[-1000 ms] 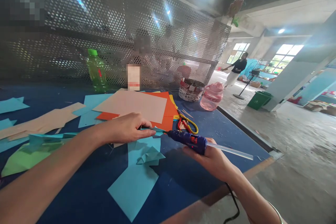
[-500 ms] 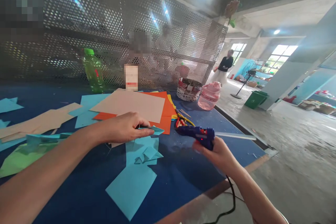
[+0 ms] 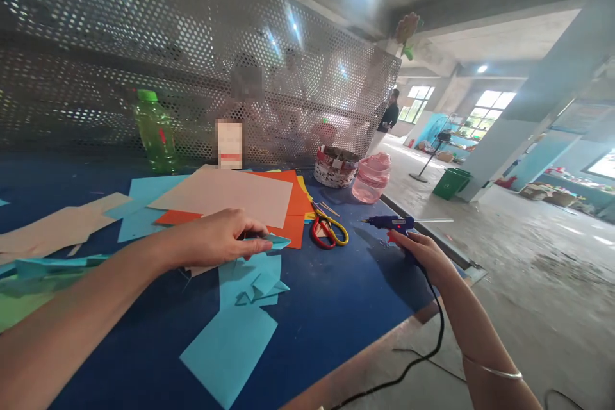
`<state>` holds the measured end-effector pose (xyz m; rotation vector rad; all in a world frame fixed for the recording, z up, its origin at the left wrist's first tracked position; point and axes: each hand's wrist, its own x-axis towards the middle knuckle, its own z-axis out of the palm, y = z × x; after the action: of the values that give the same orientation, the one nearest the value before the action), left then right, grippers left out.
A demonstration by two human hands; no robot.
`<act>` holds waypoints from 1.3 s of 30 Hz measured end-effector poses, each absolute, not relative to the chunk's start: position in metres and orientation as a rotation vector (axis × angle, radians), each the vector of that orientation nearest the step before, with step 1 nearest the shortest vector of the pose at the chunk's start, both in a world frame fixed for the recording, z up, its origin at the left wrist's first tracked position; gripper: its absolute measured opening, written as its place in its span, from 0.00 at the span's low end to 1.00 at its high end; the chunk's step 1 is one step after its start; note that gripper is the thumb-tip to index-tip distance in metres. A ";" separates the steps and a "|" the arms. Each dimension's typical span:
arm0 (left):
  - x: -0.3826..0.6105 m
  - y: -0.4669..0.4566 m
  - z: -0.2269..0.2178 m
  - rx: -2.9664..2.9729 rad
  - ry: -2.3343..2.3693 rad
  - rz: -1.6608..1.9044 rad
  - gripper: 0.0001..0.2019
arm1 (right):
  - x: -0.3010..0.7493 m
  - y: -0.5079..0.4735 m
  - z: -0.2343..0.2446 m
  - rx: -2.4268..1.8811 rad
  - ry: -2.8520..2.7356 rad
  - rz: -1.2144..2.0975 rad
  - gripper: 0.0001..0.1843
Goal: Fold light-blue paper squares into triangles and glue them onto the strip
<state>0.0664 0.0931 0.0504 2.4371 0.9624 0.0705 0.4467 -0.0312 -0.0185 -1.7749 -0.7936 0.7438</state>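
Glue gun (image 3: pixel 394 222) near table edge (image 3: pixel 466 261), apart from scissors (image 3: pixel 325 217)

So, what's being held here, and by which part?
The left grip pinches a folded blue paper piece by one end; the right grip holds the glue gun by its handle.

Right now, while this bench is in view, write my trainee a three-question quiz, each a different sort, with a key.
1. Which hand grips the glue gun? A: left. B: right. C: both.
2. True or false: in the picture, the green-capped bottle stands to the right of the pink bottle.
3. Fill in: the left hand pinches a folded paper coloured ____.

Key: 1. B, the right hand. 2. False; the green-capped bottle is left of the pink bottle. 3. Light blue.
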 end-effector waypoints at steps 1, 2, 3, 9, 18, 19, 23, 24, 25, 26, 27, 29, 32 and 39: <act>0.067 0.093 0.051 2.413 0.966 0.041 0.22 | 0.447 -0.031 -0.019 -1.792 -0.801 0.727 0.23; 0.067 0.092 0.052 2.386 0.967 0.004 0.23 | 0.447 -0.032 -0.019 -1.811 -0.814 0.707 0.22; 0.068 0.092 0.053 2.368 0.971 -0.027 0.23 | 0.447 -0.031 -0.020 -1.830 -0.831 0.685 0.22; 0.069 0.091 0.053 2.368 0.999 -0.026 0.23 | 0.457 -0.028 -0.022 -1.965 -0.990 0.510 0.27; 0.069 0.095 0.048 2.389 0.965 -0.004 0.21 | 0.465 -0.026 -0.024 -2.345 -1.085 -0.046 0.21; 0.069 0.095 0.049 2.396 0.965 -0.004 0.21 | 0.462 -0.027 -0.023 -2.373 -1.068 -0.111 0.20; 0.068 0.095 0.048 2.421 0.963 -0.014 0.20 | 0.431 -0.027 -0.014 -2.321 -1.231 -0.329 0.19; 0.069 0.095 0.048 2.421 0.961 -0.012 0.20 | 0.417 -0.026 -0.010 -2.217 -1.378 -0.307 0.18; 0.069 0.095 0.048 2.420 0.958 -0.009 0.20 | 0.401 -0.026 -0.006 -2.069 -1.559 -0.212 0.17; 0.069 0.095 0.047 2.419 0.954 -0.006 0.20 | 0.383 -0.024 -0.003 -1.918 -1.728 -0.078 0.15; 0.069 0.095 0.047 2.419 0.953 -0.004 0.19 | 0.365 -0.023 0.000 -1.799 -1.852 0.046 0.13; 0.070 0.094 0.047 2.421 0.950 -0.001 0.19 | 0.329 -0.020 0.004 -1.591 -2.102 0.265 0.11; 0.070 0.093 0.048 2.423 0.928 0.017 0.19 | 0.287 -0.011 0.001 -1.431 -2.343 0.410 0.16; 0.065 0.096 0.048 2.443 0.923 0.041 0.20 | 0.255 0.011 -0.018 -1.412 -2.395 0.470 0.18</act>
<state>0.0647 0.0962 0.0476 2.4425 0.9231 0.0415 0.2545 0.0108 -0.0183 -1.4117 -2.3954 0.4702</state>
